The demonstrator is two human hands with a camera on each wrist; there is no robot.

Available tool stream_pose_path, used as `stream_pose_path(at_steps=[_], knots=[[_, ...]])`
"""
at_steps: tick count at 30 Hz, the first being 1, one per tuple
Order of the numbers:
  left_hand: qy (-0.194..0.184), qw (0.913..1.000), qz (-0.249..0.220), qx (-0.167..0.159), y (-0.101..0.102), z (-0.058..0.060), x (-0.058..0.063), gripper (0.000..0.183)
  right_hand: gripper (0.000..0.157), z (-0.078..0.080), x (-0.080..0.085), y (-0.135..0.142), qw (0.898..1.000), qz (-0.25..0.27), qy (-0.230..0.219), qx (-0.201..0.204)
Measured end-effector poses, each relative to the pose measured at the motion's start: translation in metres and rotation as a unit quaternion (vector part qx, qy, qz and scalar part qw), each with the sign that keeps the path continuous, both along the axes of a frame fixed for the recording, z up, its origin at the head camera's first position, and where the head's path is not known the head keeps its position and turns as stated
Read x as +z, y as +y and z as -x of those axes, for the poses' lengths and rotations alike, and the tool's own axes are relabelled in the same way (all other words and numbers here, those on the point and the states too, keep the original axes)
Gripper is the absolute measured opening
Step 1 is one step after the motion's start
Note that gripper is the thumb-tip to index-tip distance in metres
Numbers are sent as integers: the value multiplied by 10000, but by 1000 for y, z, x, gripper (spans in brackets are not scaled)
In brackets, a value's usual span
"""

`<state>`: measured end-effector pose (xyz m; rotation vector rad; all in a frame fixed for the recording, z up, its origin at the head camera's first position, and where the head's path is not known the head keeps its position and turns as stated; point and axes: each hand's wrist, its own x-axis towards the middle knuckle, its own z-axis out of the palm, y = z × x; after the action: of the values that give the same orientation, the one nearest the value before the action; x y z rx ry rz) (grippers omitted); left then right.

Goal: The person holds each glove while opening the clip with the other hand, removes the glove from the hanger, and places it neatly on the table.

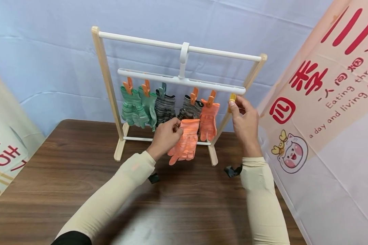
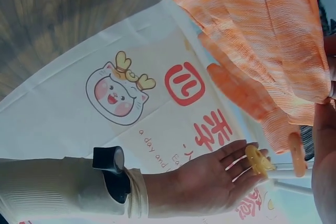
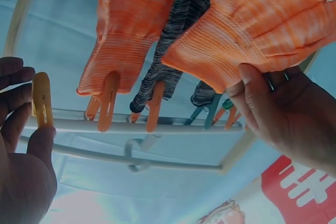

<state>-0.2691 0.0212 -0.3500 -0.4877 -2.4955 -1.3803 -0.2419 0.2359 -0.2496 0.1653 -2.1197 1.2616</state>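
Observation:
My left hand (image 1: 166, 137) pinches an orange knit glove (image 1: 187, 141) by its cuff, fingers hanging down in front of the rack. At the right end of the white hanger (image 1: 171, 80), my right hand (image 1: 245, 119) holds a yellow clothespin (image 1: 232, 98) between thumb and fingers. In the right wrist view that yellow clothespin (image 3: 42, 100) stands by the hanger's bar. A second orange glove (image 1: 208, 117) hangs from an orange clothespin (image 1: 211, 98) beside it. Farther left hang green gloves (image 1: 133, 107) and dark striped gloves (image 1: 165, 107), clipped with orange and teal clothespins.
A rack with wooden legs (image 1: 105, 78) and a white top rod (image 1: 147, 41) carries the hanger by its hook (image 1: 184, 56). It stands on a dark wooden table (image 1: 79, 163). A printed banner (image 1: 331, 102) hangs at the right, and a pale cloth (image 1: 55, 51) behind.

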Motion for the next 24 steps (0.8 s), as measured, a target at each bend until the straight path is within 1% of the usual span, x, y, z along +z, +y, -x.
stream_pose_path(at_steps=[4, 9, 14, 21, 24], knots=[[-10, 10000, 1, 62, -4, 1, 0, 11, 30, -1, 1, 1, 9999, 118, -5, 29], [-48, 10000, -62, 44, -8, 0, 2, 11, 32, -3, 2, 0, 10000, 82, -2, 17], [-90, 9998, -160, 5, -11, -4, 4, 12, 33, -3, 2, 2, 9997, 182, -112, 77], [-83, 9996, -260, 89, -15, -7, 5, 12, 34, -4, -1, 4, 9995, 247, -172, 127], [-122, 9995, -295, 77, -17, -8, 5, 11, 35, -4, -1, 6, 9994, 258, -220, 120]])
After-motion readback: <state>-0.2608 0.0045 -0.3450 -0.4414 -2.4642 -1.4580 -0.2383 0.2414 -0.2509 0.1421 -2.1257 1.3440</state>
